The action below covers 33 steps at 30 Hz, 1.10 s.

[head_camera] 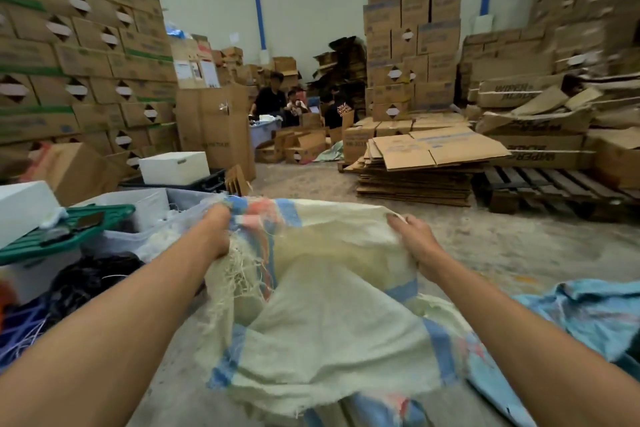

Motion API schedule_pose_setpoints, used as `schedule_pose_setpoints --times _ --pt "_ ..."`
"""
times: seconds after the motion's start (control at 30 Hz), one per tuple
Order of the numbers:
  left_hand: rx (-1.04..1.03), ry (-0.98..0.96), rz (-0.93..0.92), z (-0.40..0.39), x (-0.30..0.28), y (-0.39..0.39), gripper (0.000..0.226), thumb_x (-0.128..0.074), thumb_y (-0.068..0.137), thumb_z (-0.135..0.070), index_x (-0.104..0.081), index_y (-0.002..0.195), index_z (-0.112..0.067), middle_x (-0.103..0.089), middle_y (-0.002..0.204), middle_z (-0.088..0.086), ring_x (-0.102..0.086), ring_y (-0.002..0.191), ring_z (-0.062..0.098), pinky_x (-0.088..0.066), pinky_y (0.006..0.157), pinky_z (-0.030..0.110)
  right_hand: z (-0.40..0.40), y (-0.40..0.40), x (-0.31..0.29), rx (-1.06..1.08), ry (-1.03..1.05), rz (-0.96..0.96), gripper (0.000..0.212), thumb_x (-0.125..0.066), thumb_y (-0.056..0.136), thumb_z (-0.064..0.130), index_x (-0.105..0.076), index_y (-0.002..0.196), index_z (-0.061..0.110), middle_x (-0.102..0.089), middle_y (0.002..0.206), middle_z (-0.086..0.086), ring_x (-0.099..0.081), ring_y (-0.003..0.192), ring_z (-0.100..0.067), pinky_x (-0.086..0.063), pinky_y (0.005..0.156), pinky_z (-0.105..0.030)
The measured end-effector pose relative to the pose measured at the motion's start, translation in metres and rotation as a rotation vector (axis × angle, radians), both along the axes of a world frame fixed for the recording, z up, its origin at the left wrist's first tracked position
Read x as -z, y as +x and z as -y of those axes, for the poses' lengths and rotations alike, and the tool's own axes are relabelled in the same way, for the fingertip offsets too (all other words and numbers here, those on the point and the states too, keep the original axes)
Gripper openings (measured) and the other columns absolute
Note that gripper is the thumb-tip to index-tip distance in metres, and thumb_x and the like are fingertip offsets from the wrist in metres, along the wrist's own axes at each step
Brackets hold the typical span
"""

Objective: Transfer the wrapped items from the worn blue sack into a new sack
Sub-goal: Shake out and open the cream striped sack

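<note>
Centre of the frame: cream sack with blue and red stripes, held up over the floor, its frayed mouth stretched between two hands. Left hand, fingers curled tight into the frayed edge at centre left, loose threads hanging below. Right hand, centre right, fingers folded over the opposite rim, gripping it. Lower right: blue sack, crumpled on the floor, just beside the cream one. Left edge: green hanger lying across white bins. Upper half: stacked boxes, a pile of flattened cardboard right of centre.
</note>
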<state>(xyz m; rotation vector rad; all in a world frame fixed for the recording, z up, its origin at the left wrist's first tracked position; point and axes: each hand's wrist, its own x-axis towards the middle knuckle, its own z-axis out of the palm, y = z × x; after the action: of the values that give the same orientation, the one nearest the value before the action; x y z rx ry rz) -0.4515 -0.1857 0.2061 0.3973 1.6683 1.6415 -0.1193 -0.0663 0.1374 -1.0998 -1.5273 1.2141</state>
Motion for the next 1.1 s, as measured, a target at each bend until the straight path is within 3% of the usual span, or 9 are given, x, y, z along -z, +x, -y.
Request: schedule_pose_setpoints --times 0.13,0.27,0.4,0.47,0.67,0.77,0.87,1.03,1.1 --pt "0.373 -0.1 -0.23 0.047 -0.033 -0.01 0.039 -0.066 0.083 -0.032 -0.059 0.11 -0.006 -0.071 0.076 0.017 -0.067 0.061 0.027 -0.057 0.057 0.032 -0.004 0.045 -0.027 -0.225 0.366 0.45 0.062 -0.084 0.073 0.039 -0.039 0.112 0.022 -0.059 0.098 0.004 -0.061 0.085 -0.015 -0.047 0.06 -0.021" --pt "0.654 -0.376 -1.096 0.061 -0.032 -0.018 0.085 -0.092 0.056 -0.039 -0.04 0.123 -0.041 -0.052 0.123 0.001 -0.057 0.11 0.024 -0.051 0.096 0.043 -0.019 0.056 -0.031 -0.205 0.435 0.208 0.032 -0.076 0.084 0.019 -0.045 0.091 0.012 -0.052 0.089 0.005 -0.048 0.086 -0.007 -0.038 0.073 -0.026" --pt "0.762 -0.373 -1.906 0.038 -0.008 0.0 0.062 -0.08 0.074 -0.035 -0.046 0.126 -0.033 -0.045 0.115 -0.007 -0.054 0.1 0.016 -0.049 0.083 0.032 -0.019 0.039 -0.038 -0.101 0.407 0.075 0.016 -0.064 0.088 -0.002 -0.058 0.078 0.009 -0.057 0.079 0.001 -0.052 0.076 -0.002 -0.04 0.074 -0.021" --pt "0.61 -0.317 -2.083 0.033 0.0 -0.003 0.033 -0.067 0.086 -0.017 -0.057 0.117 -0.024 -0.049 0.11 0.001 -0.06 0.093 0.023 -0.052 0.075 0.037 -0.02 0.037 -0.04 -0.049 0.525 0.474 0.008 -0.065 0.09 0.014 -0.068 0.096 0.018 -0.065 0.099 0.003 -0.058 0.096 -0.008 -0.041 0.08 -0.02" --pt "0.112 -0.451 -2.19 0.019 0.006 -0.002 0.012 -0.066 0.084 -0.028 -0.074 0.089 -0.021 -0.057 0.106 0.006 -0.052 0.097 0.03 -0.038 0.074 0.04 -0.005 0.032 -0.007 -0.135 0.692 1.313 0.103 -0.058 0.044 0.093 -0.042 0.13 0.038 -0.044 0.123 0.006 -0.056 0.098 -0.019 -0.045 0.073 -0.035" --pt "0.059 -0.543 -2.084 0.015 0.005 0.018 0.016 -0.058 0.09 -0.02 -0.07 0.1 -0.021 -0.063 0.104 0.005 -0.056 0.098 0.028 -0.041 0.078 0.039 0.003 0.032 0.021 -0.13 0.75 1.427 0.06 -0.07 0.069 0.066 -0.056 0.118 0.035 -0.037 0.13 0.001 -0.047 0.113 -0.022 -0.044 0.077 -0.034" --pt "-0.028 -0.448 -1.542 0.007 0.011 0.024 0.01 -0.056 0.092 -0.016 -0.062 0.099 -0.015 -0.063 0.096 0.012 -0.06 0.092 0.033 -0.052 0.077 0.043 0.013 0.028 0.049 0.083 0.579 1.385 0.019 -0.059 0.089 0.029 -0.066 0.105 0.023 -0.05 0.126 -0.005 -0.045 0.118 -0.029 -0.042 0.09 -0.037" --pt "0.178 -0.344 -0.602 0.007 0.032 0.03 0.031 -0.066 0.092 -0.033 -0.058 0.086 -0.003 -0.06 0.068 0.015 -0.058 0.057 0.025 -0.046 0.05 0.03 0.02 0.028 0.044 -0.091 -0.513 0.061 0.032 -0.039 0.101 0.002 -0.055 0.073 0.003 -0.061 0.047 -0.007 -0.061 0.04 -0.015 -0.042 0.036 -0.017" --pt "0.289 -0.331 -0.332 0.017 0.034 0.037 0.026 -0.045 0.103 -0.018 -0.054 0.081 -0.006 -0.056 0.047 0.009 -0.052 0.035 0.018 -0.042 0.035 0.021 0.019 0.035 0.034 -0.206 -0.633 -0.088 0.038 -0.032 0.101 0.001 -0.06 0.076 -0.001 -0.062 0.047 -0.01 -0.06 0.037 -0.018 -0.046 0.034 -0.021"
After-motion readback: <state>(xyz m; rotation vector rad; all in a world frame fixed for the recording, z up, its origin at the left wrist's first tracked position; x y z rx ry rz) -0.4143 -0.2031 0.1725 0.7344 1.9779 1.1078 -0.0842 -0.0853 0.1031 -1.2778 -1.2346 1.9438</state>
